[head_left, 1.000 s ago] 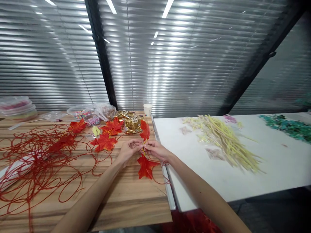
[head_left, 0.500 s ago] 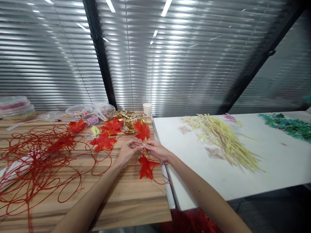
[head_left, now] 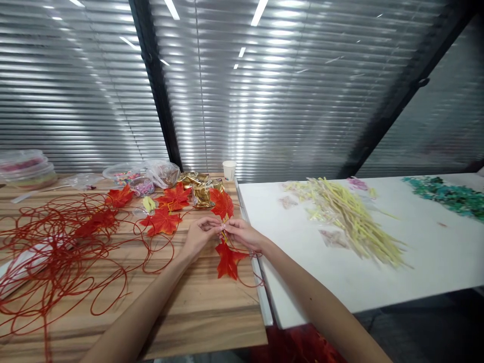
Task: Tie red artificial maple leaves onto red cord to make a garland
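Note:
My left hand [head_left: 203, 233] and my right hand [head_left: 243, 234] meet near the wooden table's right edge, thumbs and fingers pinched together. Between the fingertips run the yellow stems of red artificial maple leaves. One maple leaf [head_left: 222, 203] sticks up beyond my fingers, and another maple leaf [head_left: 229, 260] hangs toward me below them. A thin red cord [head_left: 247, 286] loops out under my right hand. Whether the fingertips also grip the cord is too small to tell. Left of my hands lie more maple leaves [head_left: 162, 222], joined to the red cord.
A big tangle of red cord [head_left: 75, 262] covers the left of the wooden table [head_left: 212, 322]. Gold packets [head_left: 203, 194], a paper cup [head_left: 229, 170] and bead containers [head_left: 130, 174] stand behind. The white table [head_left: 302, 287] at right bears yellow strips [head_left: 351, 222] and green pieces [head_left: 446, 196].

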A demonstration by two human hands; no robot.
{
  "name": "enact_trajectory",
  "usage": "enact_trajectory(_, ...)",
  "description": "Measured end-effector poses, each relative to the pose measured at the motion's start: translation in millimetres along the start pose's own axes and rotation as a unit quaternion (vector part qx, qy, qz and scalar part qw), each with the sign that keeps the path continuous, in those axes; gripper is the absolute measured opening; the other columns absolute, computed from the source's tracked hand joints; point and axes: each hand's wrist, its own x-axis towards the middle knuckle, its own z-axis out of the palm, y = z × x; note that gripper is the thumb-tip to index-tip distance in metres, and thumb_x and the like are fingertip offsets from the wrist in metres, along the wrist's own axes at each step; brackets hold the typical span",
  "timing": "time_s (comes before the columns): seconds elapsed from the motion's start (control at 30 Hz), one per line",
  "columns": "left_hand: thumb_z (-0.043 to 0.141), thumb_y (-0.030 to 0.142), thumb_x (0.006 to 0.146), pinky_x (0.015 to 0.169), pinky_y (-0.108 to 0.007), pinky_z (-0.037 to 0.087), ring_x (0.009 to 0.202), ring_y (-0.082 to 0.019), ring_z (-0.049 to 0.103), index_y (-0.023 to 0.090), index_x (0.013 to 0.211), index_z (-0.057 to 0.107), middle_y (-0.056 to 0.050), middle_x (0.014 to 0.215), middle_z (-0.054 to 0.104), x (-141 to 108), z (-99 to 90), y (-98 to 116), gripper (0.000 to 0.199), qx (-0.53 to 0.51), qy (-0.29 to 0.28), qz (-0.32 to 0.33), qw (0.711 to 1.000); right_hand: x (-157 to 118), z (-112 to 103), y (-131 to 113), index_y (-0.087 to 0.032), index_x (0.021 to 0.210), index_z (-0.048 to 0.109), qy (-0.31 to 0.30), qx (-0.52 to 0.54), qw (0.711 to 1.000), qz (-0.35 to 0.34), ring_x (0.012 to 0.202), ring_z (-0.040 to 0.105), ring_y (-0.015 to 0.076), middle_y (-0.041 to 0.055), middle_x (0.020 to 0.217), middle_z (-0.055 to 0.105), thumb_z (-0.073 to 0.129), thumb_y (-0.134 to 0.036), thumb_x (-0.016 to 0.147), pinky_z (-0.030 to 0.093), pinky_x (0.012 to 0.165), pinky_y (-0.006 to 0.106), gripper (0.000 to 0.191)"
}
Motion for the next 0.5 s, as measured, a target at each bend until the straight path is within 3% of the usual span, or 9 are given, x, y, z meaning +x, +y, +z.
enact_trajectory(0.5, 0.071, 0.033, 0.057, 0.062, -0.026, 0.048, 0.063, -0.014, 0.058, 0.015, 0.074, 0.061, -0.001, 0.068, 0.064, 0.2, -1.7, 0.1, 0.027, -0.010, -0.012, 0.006, 1.000, 3.5, -4.8, 3.7, -0.014, 0.074, 0.063, -0.016, 0.036, 0.999, 0.007, 0.068, 0.056, 0.0086, 0.0015, 0.073, 0.060, 0.067, -0.031, 0.067, 0.042, 0.067, 0.023, 0.018)
